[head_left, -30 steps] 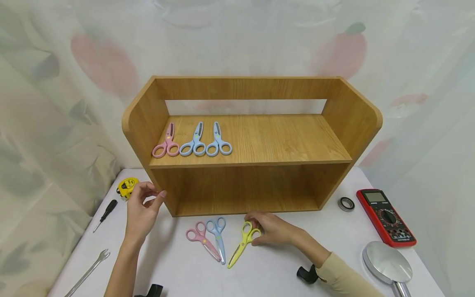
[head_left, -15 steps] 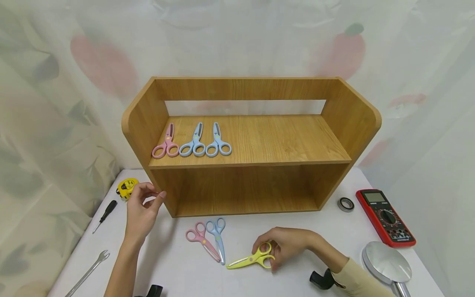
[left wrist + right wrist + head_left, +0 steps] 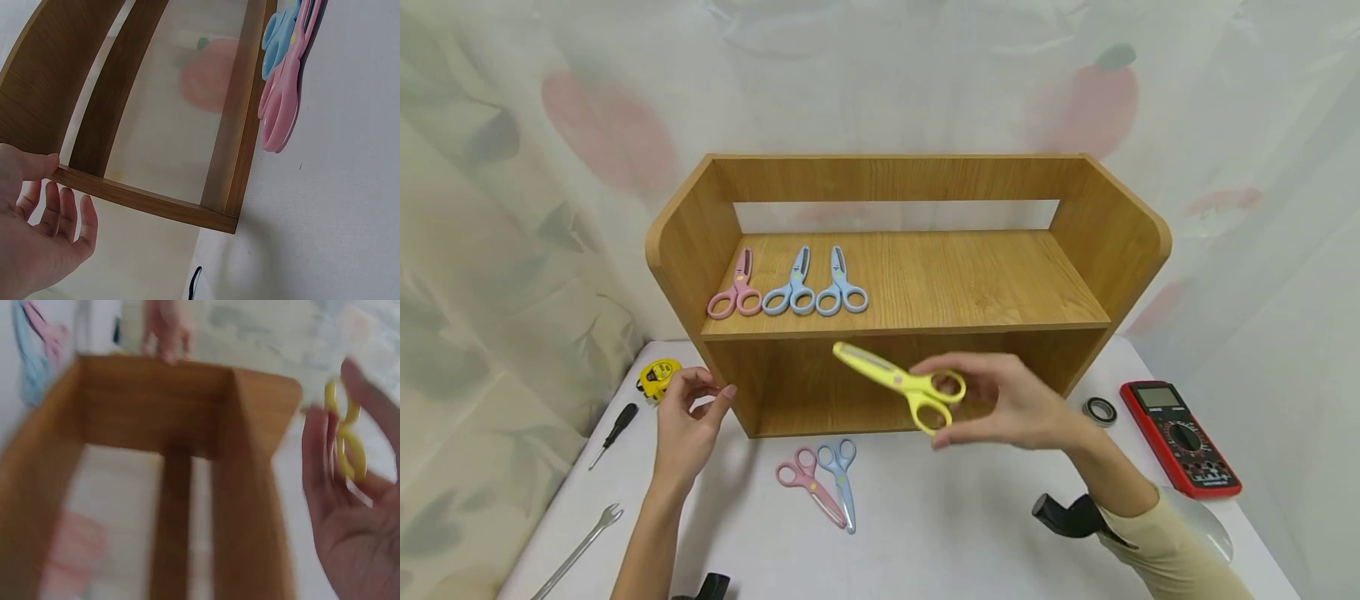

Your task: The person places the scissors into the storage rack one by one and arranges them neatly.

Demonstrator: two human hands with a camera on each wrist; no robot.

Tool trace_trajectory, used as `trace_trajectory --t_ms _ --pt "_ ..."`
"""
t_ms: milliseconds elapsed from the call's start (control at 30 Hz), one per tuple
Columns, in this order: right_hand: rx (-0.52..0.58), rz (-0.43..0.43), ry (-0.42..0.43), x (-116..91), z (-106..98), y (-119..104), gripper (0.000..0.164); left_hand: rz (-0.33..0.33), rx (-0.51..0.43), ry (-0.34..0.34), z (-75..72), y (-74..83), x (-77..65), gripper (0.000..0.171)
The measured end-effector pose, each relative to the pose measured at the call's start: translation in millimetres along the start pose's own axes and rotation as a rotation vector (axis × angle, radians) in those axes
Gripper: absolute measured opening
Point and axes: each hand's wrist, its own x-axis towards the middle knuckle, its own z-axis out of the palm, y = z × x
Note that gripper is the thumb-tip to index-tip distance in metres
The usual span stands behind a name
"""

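Note:
My right hand (image 3: 1011, 400) pinches yellow scissors (image 3: 901, 381) by their finger loops, raised in front of the lower compartment, blades pointing left and up. In the right wrist view the yellow loops (image 3: 353, 450) show between thumb and fingers. My left hand (image 3: 687, 433) holds the left side panel of the wooden shelf (image 3: 925, 329), thumb at the panel's edge and fingers outside it. Pink scissors (image 3: 811, 485) and light blue scissors (image 3: 841, 482) lie on the table before the shelf. On the upper board, pink scissors (image 3: 739, 287) and two blue pairs (image 3: 792, 287) stand in a row, blades toward the back.
At left on the table are a yellow tape measure (image 3: 657, 378), a black screwdriver (image 3: 617, 427) and a wrench (image 3: 583, 546). A bearing (image 3: 1099, 411) and a red multimeter (image 3: 1183, 442) lie at right. My right sleeve partly covers a round magnifier (image 3: 1213, 533).
My right hand turned the yellow scissors round near the table, then lifted them up to the shelf's front, blades swinging from down-left to up-left. My left hand stays at the side panel.

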Motion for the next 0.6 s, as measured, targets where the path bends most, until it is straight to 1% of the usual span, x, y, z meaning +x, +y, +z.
trace_trajectory --t_ms 33,100,167,267,400,500,600 --pt "-0.043 -0.008 0.068 6 -6 -6 0.066 -0.002 -0.003 -0.001 0.3 0.2 -0.2 0.036" --pt "-0.137 0.009 0.170 20 -16 -14 0.065 -0.006 -0.002 -0.003 0.7 0.0 -0.3 0.036" --pt "-0.215 0.077 0.237 36 -24 -18 0.065 -0.006 -0.002 -0.003 0.6 -0.1 -0.4 0.036" --pt "-0.327 0.174 0.281 61 -32 -12 0.062 -0.008 0.006 -0.004 0.0 -1.2 0.5 0.035" --pt "-0.465 0.277 0.311 86 -33 4 0.062 -0.015 0.022 -0.004 -0.8 -1.2 1.0 0.035" --pt "-0.519 0.319 0.334 97 -30 11 0.063 -0.017 0.022 -0.006 -0.8 -0.1 0.7 0.034" --pt "-0.555 0.333 0.356 101 -27 13 0.063 -0.014 0.023 -0.004 -1.1 -0.1 0.8 0.034"
